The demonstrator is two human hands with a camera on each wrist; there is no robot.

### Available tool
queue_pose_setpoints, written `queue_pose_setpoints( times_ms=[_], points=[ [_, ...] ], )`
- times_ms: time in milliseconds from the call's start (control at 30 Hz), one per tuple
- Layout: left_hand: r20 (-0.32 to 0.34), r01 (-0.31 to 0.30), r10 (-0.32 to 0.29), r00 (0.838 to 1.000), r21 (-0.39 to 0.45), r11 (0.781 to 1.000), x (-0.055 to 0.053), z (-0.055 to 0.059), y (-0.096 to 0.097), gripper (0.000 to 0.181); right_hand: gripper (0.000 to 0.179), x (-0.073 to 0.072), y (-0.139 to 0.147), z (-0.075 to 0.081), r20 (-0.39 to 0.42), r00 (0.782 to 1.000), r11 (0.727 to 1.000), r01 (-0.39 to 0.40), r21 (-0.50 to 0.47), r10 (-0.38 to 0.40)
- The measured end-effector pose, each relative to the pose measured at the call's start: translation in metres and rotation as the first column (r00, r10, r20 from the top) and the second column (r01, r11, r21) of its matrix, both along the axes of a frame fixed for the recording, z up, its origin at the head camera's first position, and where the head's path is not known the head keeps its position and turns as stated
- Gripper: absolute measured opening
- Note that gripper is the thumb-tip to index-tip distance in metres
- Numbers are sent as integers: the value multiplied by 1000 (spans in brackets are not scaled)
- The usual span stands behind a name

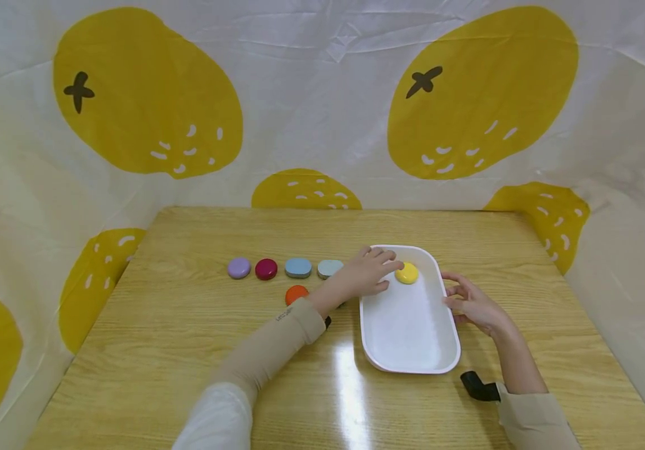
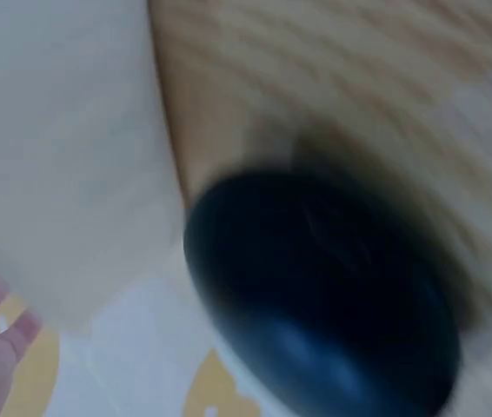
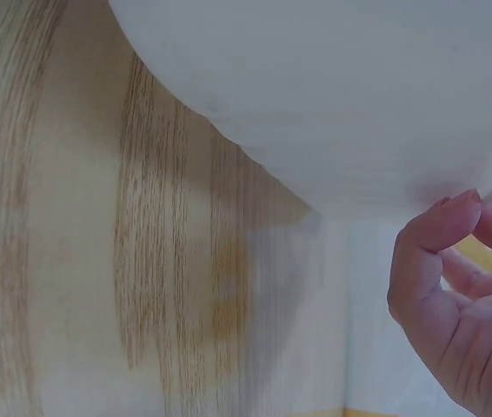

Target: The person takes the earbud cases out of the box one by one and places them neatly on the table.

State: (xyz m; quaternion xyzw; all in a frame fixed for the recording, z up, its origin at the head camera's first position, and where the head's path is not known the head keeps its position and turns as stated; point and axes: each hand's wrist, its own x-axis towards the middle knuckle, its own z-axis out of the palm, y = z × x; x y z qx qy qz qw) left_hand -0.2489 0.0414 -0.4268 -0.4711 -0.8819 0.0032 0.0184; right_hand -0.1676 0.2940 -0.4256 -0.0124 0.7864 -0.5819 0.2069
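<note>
A white tray (image 1: 409, 337) lies on the table with a yellow round piece (image 1: 407, 273) near its far end. My left hand (image 1: 366, 273) reaches over the tray's left rim, fingers loosely spread beside the yellow piece and holding nothing. At the tray's right rim, my right hand (image 1: 471, 304) holds the edge between thumb and fingers, which the right wrist view shows closely, the thumb (image 3: 442, 228) against the outer wall. A dark, glossy rounded piece (image 2: 324, 295) looms blurred in the left wrist view, mostly hidden under the left forearm in the head view.
Left of the tray, a row holds a lilac piece (image 1: 239, 268), a dark red piece (image 1: 266, 269), a blue oval (image 1: 298, 268) and a pale grey-green oval (image 1: 330, 269). An orange piece (image 1: 297, 294) sits nearer, partly behind the left forearm. Patterned cloth (image 1: 311, 112) surrounds the table.
</note>
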Motion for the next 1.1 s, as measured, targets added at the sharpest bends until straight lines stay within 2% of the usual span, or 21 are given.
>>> queue_pose_setpoints(
  times_ms=[133, 267, 567, 700, 933, 1100],
  points=[
    [-82, 37, -42, 996, -59, 998, -3, -13, 24, 42, 62, 0, 1, -2, -4, 1000, 1000, 3, -1, -3],
    [-139, 43, -57, 989, -105, 994, -5, -24, 40, 43, 62, 0, 0, -2, -4, 1000, 1000, -2, -13, 2],
    [-186, 15, -27, 982, -65, 998, -6, -38, 53, 45, 63, 2, -1, 2, -9, 1000, 999, -13, -33, 13],
    [-188, -7, -8, 982, -77, 997, -6, -41, 56, 44, 62, 2, -1, 2, -6, 1000, 1000, -8, -29, 8],
    [-188, -52, 25, 982, -139, 989, -5, -39, 59, 44, 62, 1, 0, 0, -2, 1000, 1000, 6, -19, -6],
    [-179, -45, 26, 983, -102, 994, -6, -40, 58, 40, 61, 1, -1, 0, -6, 1000, 1000, 0, -16, 0]
  ],
)
